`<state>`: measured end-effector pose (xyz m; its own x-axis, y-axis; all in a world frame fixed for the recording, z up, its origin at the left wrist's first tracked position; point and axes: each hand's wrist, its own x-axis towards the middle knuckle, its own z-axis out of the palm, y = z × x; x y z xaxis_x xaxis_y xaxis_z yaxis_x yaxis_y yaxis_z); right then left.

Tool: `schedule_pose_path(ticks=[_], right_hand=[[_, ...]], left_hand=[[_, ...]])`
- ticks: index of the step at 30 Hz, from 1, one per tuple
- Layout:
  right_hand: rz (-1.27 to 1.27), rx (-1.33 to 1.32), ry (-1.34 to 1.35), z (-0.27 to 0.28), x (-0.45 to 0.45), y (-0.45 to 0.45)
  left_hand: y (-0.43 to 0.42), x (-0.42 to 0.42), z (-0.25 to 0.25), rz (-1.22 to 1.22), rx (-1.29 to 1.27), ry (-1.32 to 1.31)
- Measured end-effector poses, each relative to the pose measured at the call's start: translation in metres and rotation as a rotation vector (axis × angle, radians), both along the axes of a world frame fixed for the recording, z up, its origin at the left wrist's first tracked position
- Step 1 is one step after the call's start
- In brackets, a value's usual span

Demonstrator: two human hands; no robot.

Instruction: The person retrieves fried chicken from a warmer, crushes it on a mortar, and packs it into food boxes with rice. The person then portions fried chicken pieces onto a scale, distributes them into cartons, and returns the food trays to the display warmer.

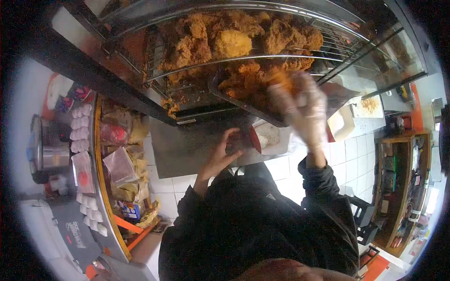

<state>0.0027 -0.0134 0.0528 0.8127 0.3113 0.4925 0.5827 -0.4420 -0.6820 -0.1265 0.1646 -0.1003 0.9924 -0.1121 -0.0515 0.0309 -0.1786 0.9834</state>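
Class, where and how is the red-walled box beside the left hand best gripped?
Probably pinched by its red wall, coming from the wearer's left: that wall faces the spread thumb and fingers of the left hand, and its edge looks thin.

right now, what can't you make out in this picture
Head view: right hand, blurred, so its exact grip on any chicken is unclear.
Head view: tray, partly hidden behind the right hand.
Head view: grey case, its lettering too small to read.
Head view: shelf at the far right, many things on it too small to name.
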Motion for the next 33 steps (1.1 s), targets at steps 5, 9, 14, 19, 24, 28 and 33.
schedule_pose_path(ticks=[5, 9, 14, 19, 24, 28, 33], right_hand=[[-0.08, -0.826, -0.29, -0.003, -0.017, 0.02], [0.236, -0.185, 0.149, -0.023, 0.009, -0.001], [0.081, -1.064, -0.647, -0.035, 0.059, -0.018], [0.198, -1.091, -0.381, 0.002, 0.045, -0.001], [0.139, -1.246, -0.73, 0.007, 0.048, 0.003], [0.2, -1.215, -0.702, -0.007, 0.057, -0.008], [0.121, -0.939, -0.483, -0.007, 0.039, -0.005]], left_hand=[[-0.006, -0.011, -0.014, -0.006, -0.191, 0.097], [0.005, -0.016, -0.006, -0.019, -0.086, 0.09], [0.022, -0.026, -0.016, 0.087, -0.17, 0.127], [0.029, -0.028, -0.007, 0.179, -0.225, 0.122], [0.02, -0.019, -0.014, 0.118, -0.329, 0.02], [0.015, -0.015, 0.003, 0.08, -0.267, -0.017], [0.012, -0.022, 0.009, 0.059, -0.326, 0.013]])
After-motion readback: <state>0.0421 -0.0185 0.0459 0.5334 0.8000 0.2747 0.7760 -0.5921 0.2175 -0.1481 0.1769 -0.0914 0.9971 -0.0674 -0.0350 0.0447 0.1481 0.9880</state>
